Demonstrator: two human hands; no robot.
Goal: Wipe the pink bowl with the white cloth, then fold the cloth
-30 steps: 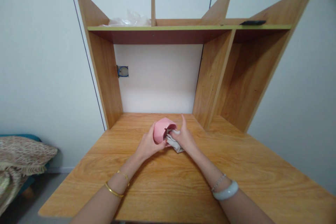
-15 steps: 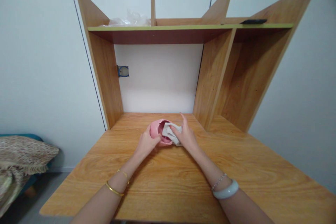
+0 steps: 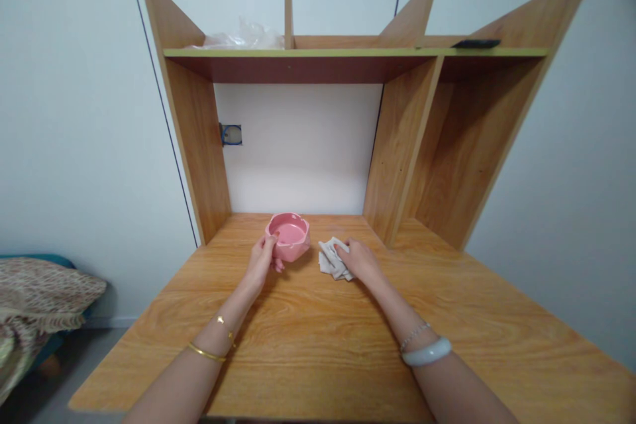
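A pink, faceted ashtray-like bowl [image 3: 292, 246] with notches in its rim is gripped at its left side by my left hand [image 3: 261, 264]. The thumb lies over the rim and the other fingers are underneath; its opening faces up and towards me. My right hand [image 3: 362, 261] pinches a crumpled white cloth [image 3: 334, 258] to the right of the bowl. Cloth and bowl are apart, with a small gap between them. The cloth is at the tabletop; whether it rests there I cannot tell.
The wooden desk [image 3: 318, 351] carries a hutch with a shelf [image 3: 348, 53] above. On that shelf lie a clear plastic bag [image 3: 243, 36] and a flat black object [image 3: 476, 44]. An open wall box [image 3: 231, 135] shows at the back left. A patterned blanket [image 3: 44, 291] hangs at far left.
The cloth has come out of the bowl and moved down beside it. My left hand has shifted left and up with the bowl, turning its opening upward.
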